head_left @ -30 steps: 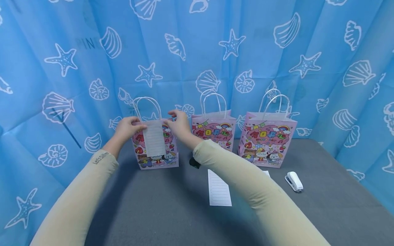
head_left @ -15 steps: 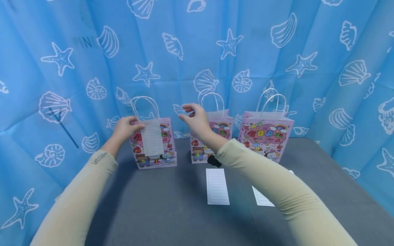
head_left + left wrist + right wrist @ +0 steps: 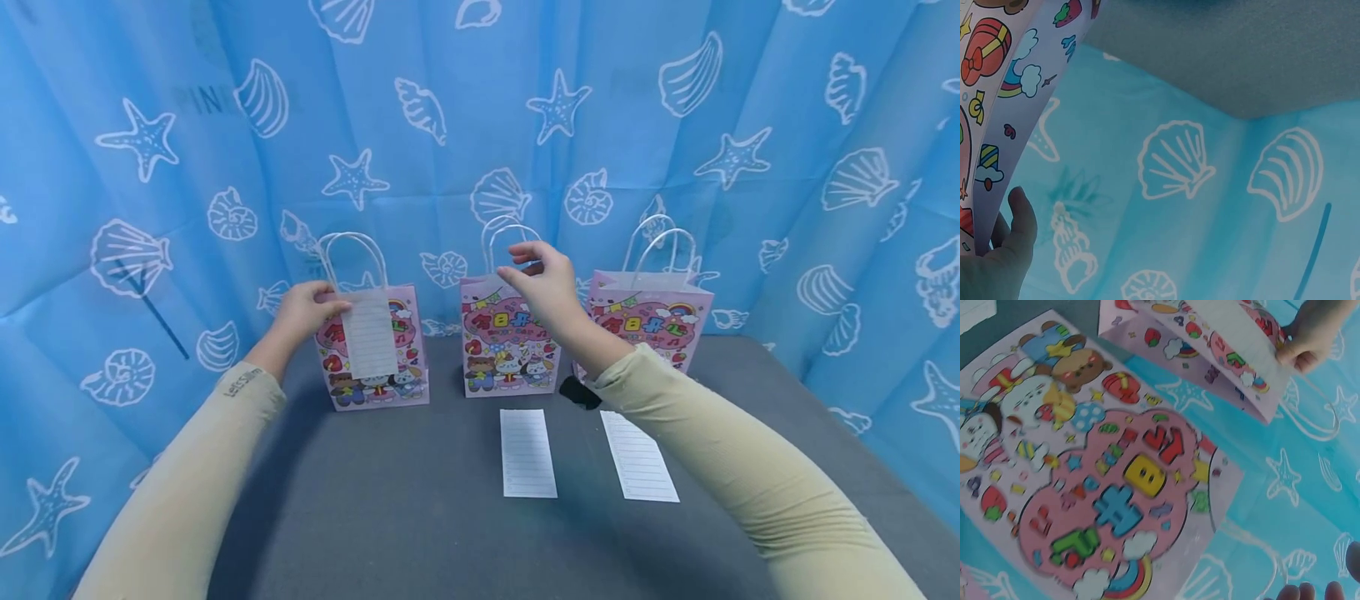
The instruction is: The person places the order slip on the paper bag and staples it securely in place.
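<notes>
My left hand (image 3: 303, 312) pinches the top corner of a white lined paper slip (image 3: 371, 337) against the upper edge of the left pink gift bag (image 3: 414, 375). The slip hangs down over the bag's cartoon front. In the left wrist view, fingers (image 3: 1021, 219) curve round behind the bag's side. My right hand (image 3: 551, 283) is off that bag, holding nothing, its fingers loosely bent before the handles of the middle gift bag (image 3: 498, 337). Only its fingertips (image 3: 1307, 592) show at the bottom of the right wrist view.
A third gift bag (image 3: 660, 308) stands at the right, partly behind my right arm. Two more lined slips, a middle one (image 3: 528, 454) and a right one (image 3: 637, 462), lie on the grey table (image 3: 420, 517). A blue shell-print curtain (image 3: 450, 167) hangs close behind.
My right hand has let go of the slip's right side and moved right, past the left bag to the middle one. My left hand keeps its hold. My right arm now hides the white stapler.
</notes>
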The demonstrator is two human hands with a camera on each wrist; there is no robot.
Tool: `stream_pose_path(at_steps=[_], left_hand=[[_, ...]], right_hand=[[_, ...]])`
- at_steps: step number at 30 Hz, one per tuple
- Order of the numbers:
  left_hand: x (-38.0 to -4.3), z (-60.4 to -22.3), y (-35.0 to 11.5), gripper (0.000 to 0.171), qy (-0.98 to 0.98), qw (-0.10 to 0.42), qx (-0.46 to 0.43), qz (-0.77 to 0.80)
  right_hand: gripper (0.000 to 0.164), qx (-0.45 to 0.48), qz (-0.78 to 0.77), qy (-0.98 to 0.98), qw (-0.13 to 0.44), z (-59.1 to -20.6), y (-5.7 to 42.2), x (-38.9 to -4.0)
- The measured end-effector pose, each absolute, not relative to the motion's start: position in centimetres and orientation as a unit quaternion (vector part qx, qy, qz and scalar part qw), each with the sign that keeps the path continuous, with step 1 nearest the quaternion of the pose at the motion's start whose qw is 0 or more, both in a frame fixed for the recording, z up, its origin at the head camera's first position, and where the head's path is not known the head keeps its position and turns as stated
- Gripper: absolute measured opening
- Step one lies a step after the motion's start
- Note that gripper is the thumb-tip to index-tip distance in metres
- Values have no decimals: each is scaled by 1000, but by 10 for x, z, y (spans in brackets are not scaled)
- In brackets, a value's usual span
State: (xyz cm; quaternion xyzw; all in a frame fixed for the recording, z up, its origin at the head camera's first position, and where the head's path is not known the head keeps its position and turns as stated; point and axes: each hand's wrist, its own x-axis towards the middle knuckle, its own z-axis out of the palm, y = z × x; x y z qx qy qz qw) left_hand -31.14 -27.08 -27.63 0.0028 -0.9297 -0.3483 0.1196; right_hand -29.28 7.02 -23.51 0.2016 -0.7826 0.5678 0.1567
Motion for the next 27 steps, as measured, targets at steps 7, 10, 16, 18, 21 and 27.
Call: stream_pose_path(at_steps=[7,10,16,18,21,27], left_hand=[[-313,-276,-269,35,-928,119,2,-354],[-314,-277,-270,35,-927,121,3,-355],[-314,-279,-272,36,-928,122,1,-352],[-314,-279,-272,36,-928,123,0,-351],[-313,-280,-271,35,-929,126,0,-349],[-312,-279,-271,33,-927,126,-4,-353]], right_hand=[[34,185,566,-786,167,-231,94,-289],[35,176,560,-792,170,-231,102,-287],[35,163,554,-797,178,-231,119,-283],[35,162,553,-797,182,-232,124,-282],[36,159,550,-798,188,-233,131,-280],[38,145,540,-807,192,-234,148,-276]])
